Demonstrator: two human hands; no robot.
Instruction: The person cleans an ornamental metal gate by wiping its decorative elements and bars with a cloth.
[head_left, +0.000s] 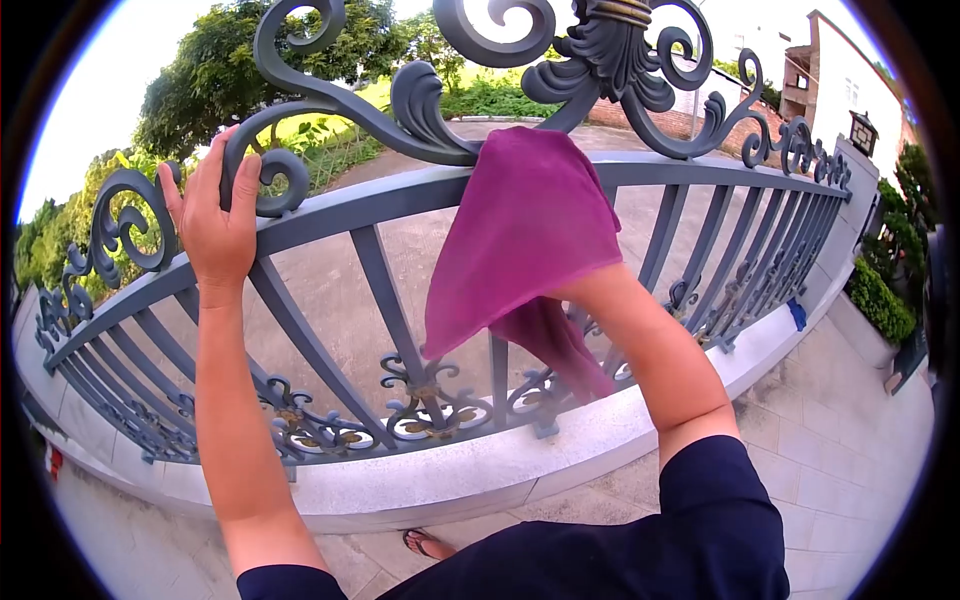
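Note:
My left hand (218,225) grips a curled grey scroll (285,180) on top of the metal fence, the thumb on one side and the fingers on the other. A purple cloth (530,220) drapes over my right hand (592,284), which presses it against the fence's top rail (400,208) and the foot of the central ornament (612,55). Only the wrist side of that hand shows; the cloth hides its fingers. One end of the cloth hangs down in front of the upright bars (375,280).
The fence stands on a low pale stone ledge (470,478). Behind the bars lies a concrete yard, with trees (200,80) at the left. A blue rag (797,314) lies on the ledge at the right, near planted shrubs (880,302). A sandalled foot (428,545) is on the paving.

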